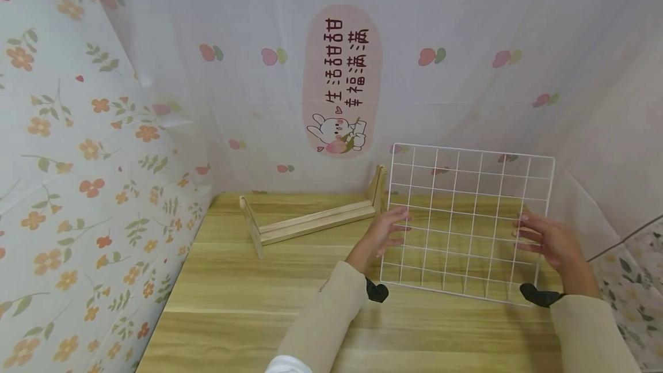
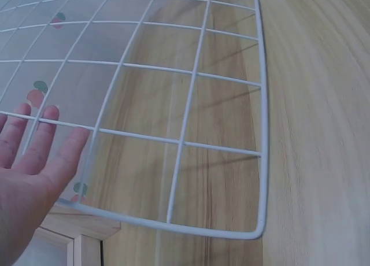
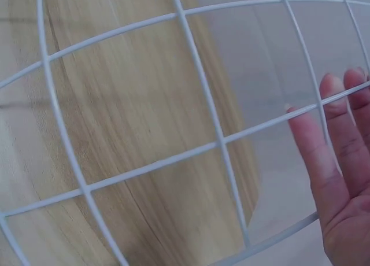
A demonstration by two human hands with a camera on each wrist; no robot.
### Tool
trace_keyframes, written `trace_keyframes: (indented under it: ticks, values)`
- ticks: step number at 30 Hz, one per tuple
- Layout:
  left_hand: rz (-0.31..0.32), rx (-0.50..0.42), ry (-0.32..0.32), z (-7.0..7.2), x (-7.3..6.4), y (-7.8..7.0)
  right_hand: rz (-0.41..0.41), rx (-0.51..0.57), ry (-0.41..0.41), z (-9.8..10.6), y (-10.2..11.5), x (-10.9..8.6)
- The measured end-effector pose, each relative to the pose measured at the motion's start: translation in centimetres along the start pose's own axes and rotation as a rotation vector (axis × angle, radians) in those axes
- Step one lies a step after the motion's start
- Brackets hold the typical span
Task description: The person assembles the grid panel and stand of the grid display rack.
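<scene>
A white wire grid panel (image 1: 458, 229) stands tilted up over the right part of the table, its lower edge nearer the person. My left hand (image 1: 380, 232) holds it by the left edge; in the left wrist view the fingers (image 2: 43, 141) reach behind the wires. At the opposite edge my right hand (image 1: 551, 240) holds the panel, its fingers (image 3: 341, 124) also behind the wires in the right wrist view. Both thumbs are hidden in the wrist views. Left of the panel, a wooden rack (image 1: 316, 222) with two end uprights and a long crosspiece rests on the table.
The wood-grain table (image 1: 233, 304) backs onto a white printed curtain (image 1: 248, 102). Floral cloth (image 1: 77, 189) hangs along the left side. A dark cord (image 1: 629, 239) runs at the far right, and a black wrist mount (image 1: 377, 291) sits below the left hand.
</scene>
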State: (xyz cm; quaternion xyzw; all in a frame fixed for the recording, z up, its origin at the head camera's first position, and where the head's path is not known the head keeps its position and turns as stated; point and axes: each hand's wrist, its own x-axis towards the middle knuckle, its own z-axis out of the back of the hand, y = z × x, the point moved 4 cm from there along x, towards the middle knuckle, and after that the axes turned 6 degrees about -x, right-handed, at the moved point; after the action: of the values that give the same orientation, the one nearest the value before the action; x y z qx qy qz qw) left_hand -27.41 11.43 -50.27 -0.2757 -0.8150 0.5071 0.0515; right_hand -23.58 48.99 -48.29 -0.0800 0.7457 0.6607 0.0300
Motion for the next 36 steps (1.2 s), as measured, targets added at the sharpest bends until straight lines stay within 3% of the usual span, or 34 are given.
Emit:
trace_keyframes:
  ticks: [6,12,21,26,36]
  values:
    - [-0.067,0.023,0.030,0.1,-0.2,-0.3,0.075,0.101,0.054,-0.3,0.4,-0.2]
    - [-0.121,-0.012,0.038,-0.4,-0.1,-0.7,0.133,0.179,-0.008,-0.6,1.4,-0.6]
    - [-0.190,0.018,-0.028,-0.1,-0.3,-1.2,0.218,0.266,-0.016,-1.2,1.8,-0.8]
    - [-0.212,0.011,-0.056,0.1,-0.5,-1.4,0.269,0.322,0.030,-1.8,2.2,-0.9]
    - [-0.268,0.005,-0.097,0.6,-0.8,-1.6,0.311,0.283,-0.005,-2.7,2.1,-1.1]
